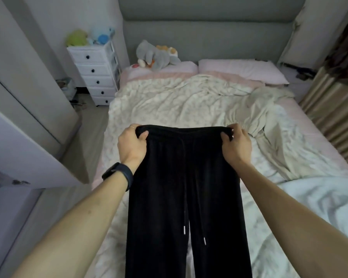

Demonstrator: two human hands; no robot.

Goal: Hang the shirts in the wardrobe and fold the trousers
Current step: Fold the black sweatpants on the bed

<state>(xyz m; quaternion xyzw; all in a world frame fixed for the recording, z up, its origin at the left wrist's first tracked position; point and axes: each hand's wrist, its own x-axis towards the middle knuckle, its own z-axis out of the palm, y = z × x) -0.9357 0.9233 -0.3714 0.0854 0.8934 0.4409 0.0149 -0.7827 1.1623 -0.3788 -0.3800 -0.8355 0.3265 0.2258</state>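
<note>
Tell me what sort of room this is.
A bedroom, most likely: a bed with a grey padded headboard and pink pillows, a white chest of drawers beside it, and a plush toy.

Both hands hold black trousers up over the bed: the left hand grips one waistband corner, the right hand the other. Two drawstrings hang down the front. Beyond the waistband lies a beige garment; a white drawer chest stands left of the bed.
</note>
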